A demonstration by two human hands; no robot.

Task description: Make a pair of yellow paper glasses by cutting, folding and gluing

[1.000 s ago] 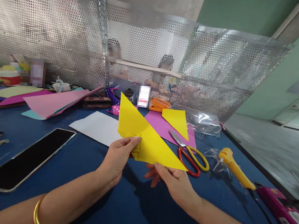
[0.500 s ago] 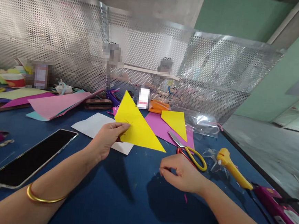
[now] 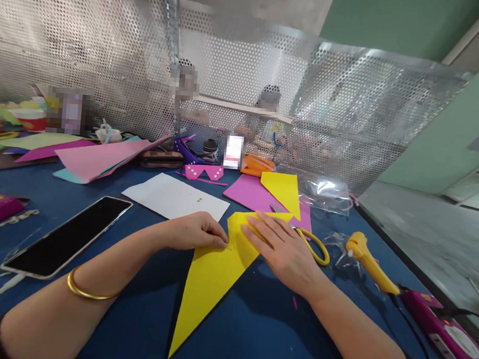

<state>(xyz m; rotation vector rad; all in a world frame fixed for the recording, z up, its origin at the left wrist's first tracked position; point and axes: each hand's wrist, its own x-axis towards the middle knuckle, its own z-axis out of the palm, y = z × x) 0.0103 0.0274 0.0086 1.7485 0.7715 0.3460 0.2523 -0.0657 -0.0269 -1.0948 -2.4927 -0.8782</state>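
Note:
A folded yellow paper triangle (image 3: 209, 276) lies flat on the blue table (image 3: 252, 335), its long point towards me. My left hand (image 3: 196, 231) pinches the paper's left edge with curled fingers. My right hand (image 3: 281, 249) lies flat on the paper's upper part, fingers stretched out and pressing it down. Just right of my right hand are scissors with yellow and red handles (image 3: 315, 249), partly hidden by that hand.
A black phone (image 3: 69, 235) lies at the left, a white sheet (image 3: 175, 196) beyond my hands. Magenta paper (image 3: 249, 191) carries a smaller yellow triangle (image 3: 284, 191). A yellow-handled tool (image 3: 368, 259) and a pink device (image 3: 445, 331) lie at right. Perforated metal screen (image 3: 107, 69) behind; people beyond it.
The yellow triangle, held up in the air before, now lies on the table. My right hand let go of it, then came back flat on top of it.

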